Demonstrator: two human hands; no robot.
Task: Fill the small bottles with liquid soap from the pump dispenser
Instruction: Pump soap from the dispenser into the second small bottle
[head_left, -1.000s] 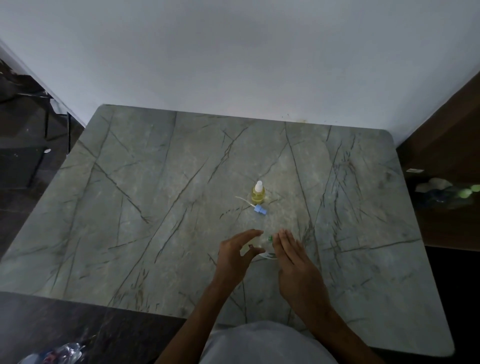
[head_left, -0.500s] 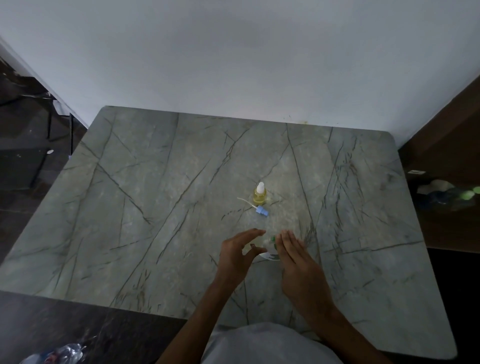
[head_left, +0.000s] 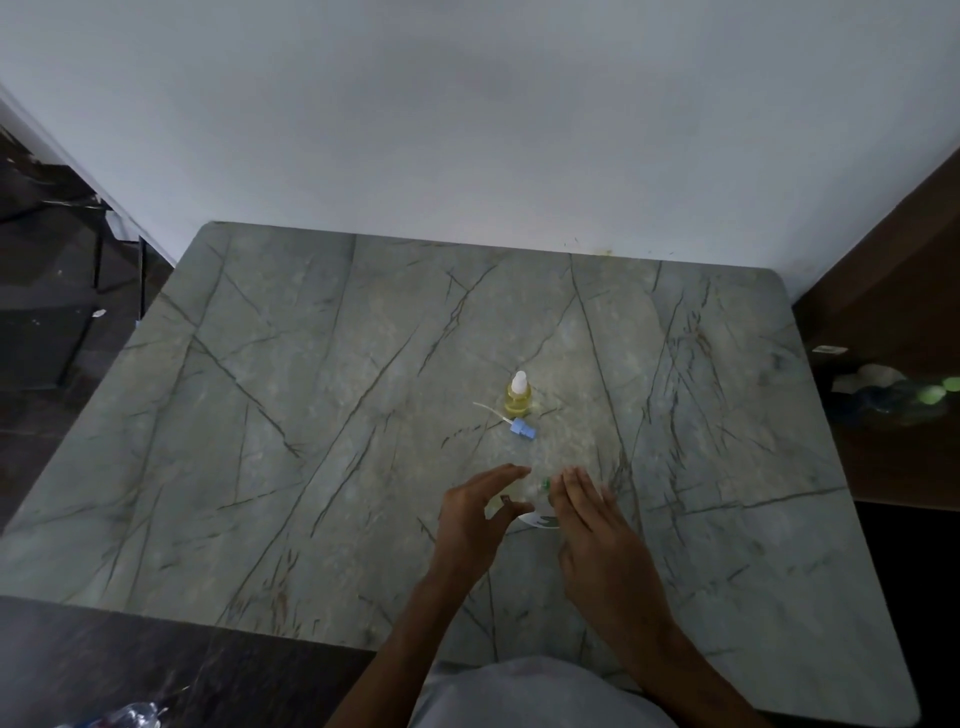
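Both hands flank a clear bottle (head_left: 538, 515) near the table's (head_left: 260, 467) front middle: the left hand (head_left: 475, 519) curls round it, and the right hand (head_left: 592, 525) lies straight-fingered against its other side. Its white-and-green label is too blurred to read. Beyond stands a small bottle (head_left: 518, 397) of yellow liquid, with a blue pump (head_left: 522, 429) lying just beside it.

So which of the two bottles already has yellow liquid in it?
The small bottle with the white tip, standing upright farther out on the table. The clear bottle between the left hand and right hand shows no yellow.
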